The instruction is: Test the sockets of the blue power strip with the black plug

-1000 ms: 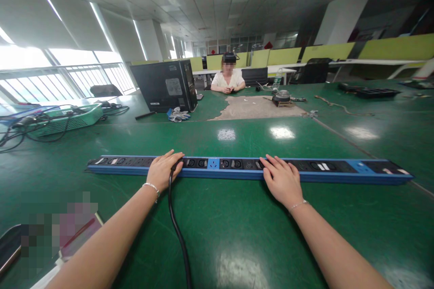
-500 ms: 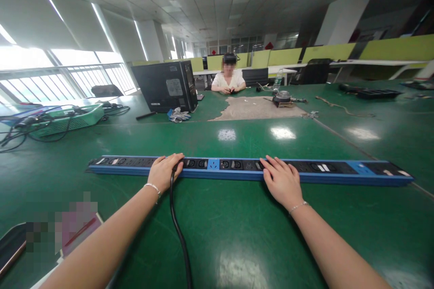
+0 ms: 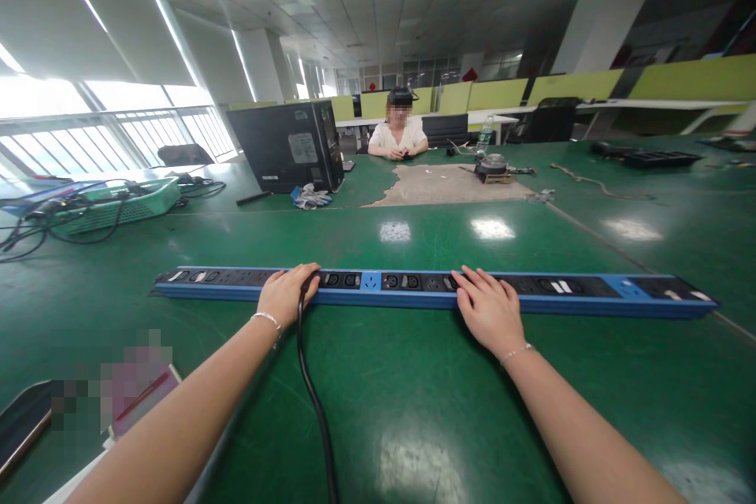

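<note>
A long blue and black power strip (image 3: 378, 299), lined with several sockets, lies across the green table in front of me. My left hand (image 3: 287, 293) is closed around the plug (image 3: 305, 286) of a black cord at the strip, left of the middle. Most of the plug is hidden by my fingers, so how deep it sits in the socket cannot be seen. The black power cord (image 3: 313, 402) hangs down from there towards me. Right of the middle, my right hand (image 3: 487, 303) lies on the strip with its fingers stretched out and slightly spread.
A computer case (image 3: 283, 146) stands back left, with a glove (image 3: 310, 197) beside it. Cables fill a green basket (image 3: 130, 209) at far left. Another person (image 3: 398, 138) sits across the green table (image 3: 413, 362). A phone-like object (image 3: 24, 425) lies at near left.
The view has tilted very slightly, so the strip and hands appear a little higher. Both hands stay where they were on the strip.
</note>
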A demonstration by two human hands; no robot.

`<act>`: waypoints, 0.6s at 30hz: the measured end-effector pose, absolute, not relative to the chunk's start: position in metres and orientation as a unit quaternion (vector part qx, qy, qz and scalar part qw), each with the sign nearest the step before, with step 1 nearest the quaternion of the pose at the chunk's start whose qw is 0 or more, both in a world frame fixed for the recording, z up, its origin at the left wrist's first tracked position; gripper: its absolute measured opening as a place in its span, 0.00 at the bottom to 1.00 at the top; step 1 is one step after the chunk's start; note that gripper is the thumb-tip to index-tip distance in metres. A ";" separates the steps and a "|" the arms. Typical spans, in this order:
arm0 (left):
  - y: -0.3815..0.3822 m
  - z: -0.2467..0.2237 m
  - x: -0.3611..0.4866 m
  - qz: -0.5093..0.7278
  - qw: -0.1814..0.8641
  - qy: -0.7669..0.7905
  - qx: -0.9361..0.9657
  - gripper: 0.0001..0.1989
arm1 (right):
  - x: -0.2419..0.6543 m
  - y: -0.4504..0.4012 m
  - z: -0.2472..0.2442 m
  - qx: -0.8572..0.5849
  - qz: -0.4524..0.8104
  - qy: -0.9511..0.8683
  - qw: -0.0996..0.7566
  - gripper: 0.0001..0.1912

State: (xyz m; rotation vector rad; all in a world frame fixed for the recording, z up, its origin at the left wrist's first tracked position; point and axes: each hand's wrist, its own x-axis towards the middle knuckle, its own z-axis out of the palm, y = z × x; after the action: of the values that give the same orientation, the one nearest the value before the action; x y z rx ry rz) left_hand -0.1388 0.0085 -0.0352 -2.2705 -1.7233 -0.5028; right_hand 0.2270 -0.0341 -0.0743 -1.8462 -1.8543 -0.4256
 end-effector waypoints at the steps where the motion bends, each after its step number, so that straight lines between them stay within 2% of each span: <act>1: 0.008 -0.035 -0.138 -0.178 0.122 -0.594 -0.775 0.17 | 0.227 -0.034 -0.074 -0.675 -0.158 -0.678 0.242 0.20; 18: 0.011 -0.041 -0.142 -0.196 0.074 -0.591 -0.779 0.18 | 0.227 -0.034 -0.074 -0.676 -0.157 -0.678 0.243 0.20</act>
State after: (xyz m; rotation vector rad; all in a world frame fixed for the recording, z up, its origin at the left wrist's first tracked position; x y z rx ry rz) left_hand -0.1420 0.0111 -0.0405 -2.3384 -1.7746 -0.5899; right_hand 0.2275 -0.0340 -0.0744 -1.8463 -1.8520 -0.4288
